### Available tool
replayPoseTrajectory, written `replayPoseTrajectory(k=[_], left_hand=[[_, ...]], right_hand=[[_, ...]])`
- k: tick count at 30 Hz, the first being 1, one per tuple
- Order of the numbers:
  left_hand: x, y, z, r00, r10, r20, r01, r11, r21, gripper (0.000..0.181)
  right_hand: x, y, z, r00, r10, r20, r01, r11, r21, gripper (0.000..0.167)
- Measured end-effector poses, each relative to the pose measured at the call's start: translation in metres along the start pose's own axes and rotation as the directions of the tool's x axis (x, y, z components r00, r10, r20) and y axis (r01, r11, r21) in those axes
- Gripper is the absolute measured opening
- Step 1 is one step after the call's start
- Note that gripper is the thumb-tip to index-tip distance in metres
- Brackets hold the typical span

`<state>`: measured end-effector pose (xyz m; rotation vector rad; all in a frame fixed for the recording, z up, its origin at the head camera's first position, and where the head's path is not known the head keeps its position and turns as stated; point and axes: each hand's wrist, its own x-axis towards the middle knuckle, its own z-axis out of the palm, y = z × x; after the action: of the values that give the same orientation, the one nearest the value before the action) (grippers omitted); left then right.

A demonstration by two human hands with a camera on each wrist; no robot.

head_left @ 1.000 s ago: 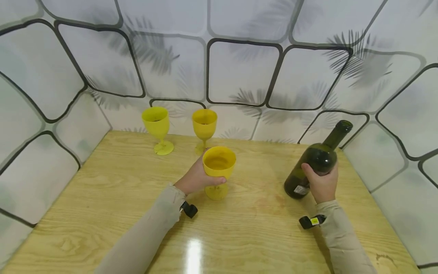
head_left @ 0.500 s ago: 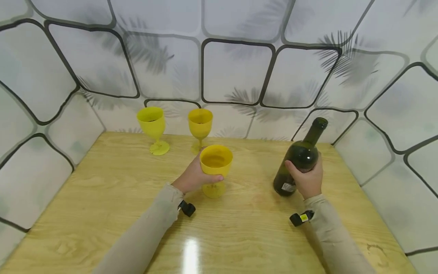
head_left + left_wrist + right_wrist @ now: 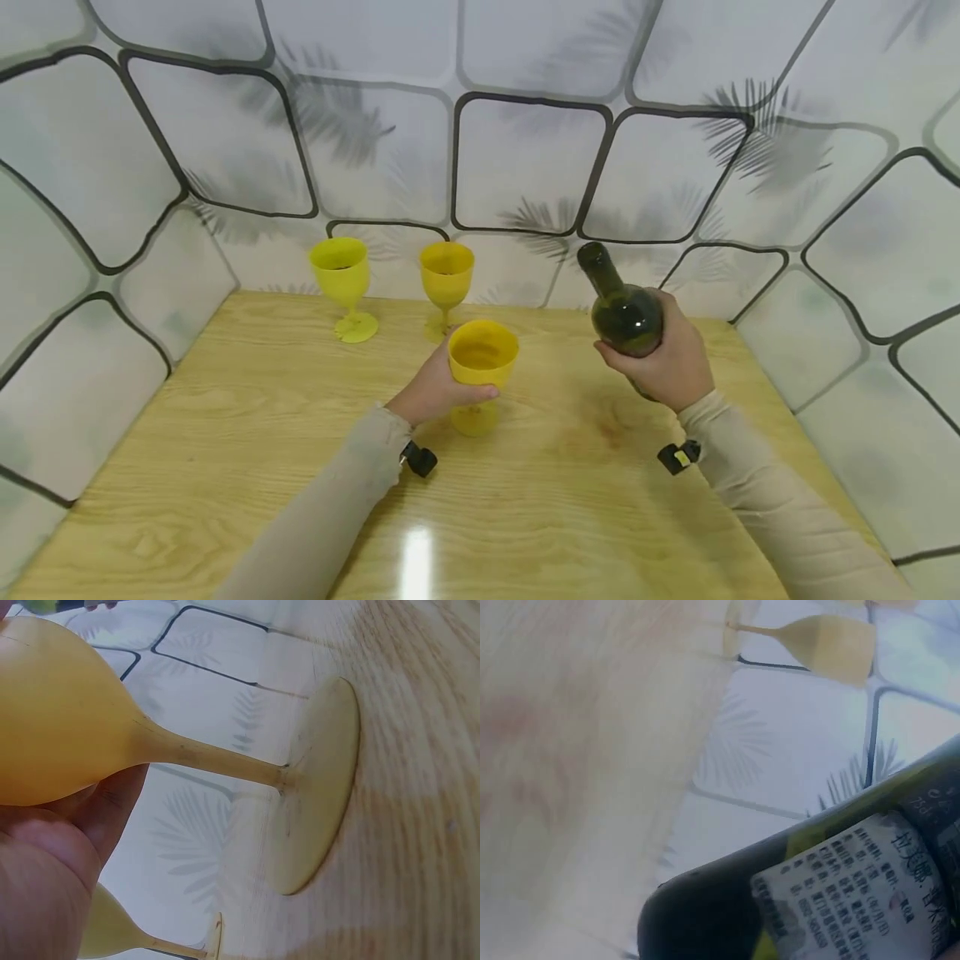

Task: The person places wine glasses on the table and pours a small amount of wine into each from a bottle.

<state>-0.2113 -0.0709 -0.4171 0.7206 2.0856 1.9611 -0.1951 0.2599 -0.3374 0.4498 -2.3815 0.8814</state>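
Note:
My left hand (image 3: 437, 385) holds a yellow goblet (image 3: 482, 346) by its bowl, thumb across the front. In the left wrist view the goblet (image 3: 67, 712) shows its slim stem and round foot close to the wooden tabletop; I cannot tell whether the foot touches. A dark green wine bottle (image 3: 628, 321) is gripped round its body by my right hand (image 3: 671, 362). The bottle leans, its neck pointing up and left toward the goblet but apart from it. A white printed label (image 3: 847, 892) fills much of the bottle's side in the right wrist view.
Behind the held goblet, a lime-yellow goblet (image 3: 342, 271) and another yellow goblet (image 3: 447, 273) stand near the back of the wooden table (image 3: 187, 467). Patterned wall covering (image 3: 525, 158) rises behind and at both sides.
The bottle has moved left and risen from near the tabletop, and its neck has swung from leaning right to leaning left. The left hand and its goblet have stayed nearly still.

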Motion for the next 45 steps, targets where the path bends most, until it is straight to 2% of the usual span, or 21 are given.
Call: replayPoseTrajectory(k=[3,7,14,20,25,32,39,45], left_hand=[[0.001,-0.001,0.002,1.0,-0.012,-0.004,0.012,1.0,-0.014,0.086],[0.0,0.0,0.004,0.999,-0.031,-0.009,0.031,0.999,-0.019,0.087],[0.0,0.002,0.002,1.0,-0.022,-0.011,0.022,1.0,-0.019,0.087],[0.001,0.002,0.002,1.0,0.0,-0.008,0.0,1.0,-0.026,0.086],[0.001,0.001,0.001,1.0,-0.005,-0.003,0.005,0.999,-0.034,0.085],[0.001,0.002,0.002,0.999,-0.029,-0.013,0.029,0.999,-0.016,0.085],[0.001,0.002,0.002,1.0,-0.02,-0.002,0.02,0.999,-0.029,0.084],[0.0,0.003,0.002,1.0,-0.017,0.009,0.017,0.999,-0.037,0.083]], right_hand=[[0.008,-0.004,-0.007,0.994,-0.087,0.072,0.094,0.99,-0.103,0.083],[0.017,-0.009,-0.014,0.968,-0.186,0.167,0.219,0.953,-0.211,0.083],[0.032,-0.016,-0.019,0.898,-0.325,0.295,0.412,0.856,-0.312,0.081],[0.04,-0.019,-0.025,0.839,-0.406,0.362,0.525,0.781,-0.339,0.082],[0.046,-0.02,-0.028,0.804,-0.442,0.398,0.579,0.735,-0.352,0.085],[0.052,-0.027,-0.03,0.778,-0.426,0.462,0.604,0.71,-0.361,0.08],[0.058,-0.033,-0.029,0.74,-0.47,0.481,0.654,0.668,-0.355,0.074],[0.062,-0.04,-0.029,0.723,-0.449,0.525,0.666,0.656,-0.356,0.073]])
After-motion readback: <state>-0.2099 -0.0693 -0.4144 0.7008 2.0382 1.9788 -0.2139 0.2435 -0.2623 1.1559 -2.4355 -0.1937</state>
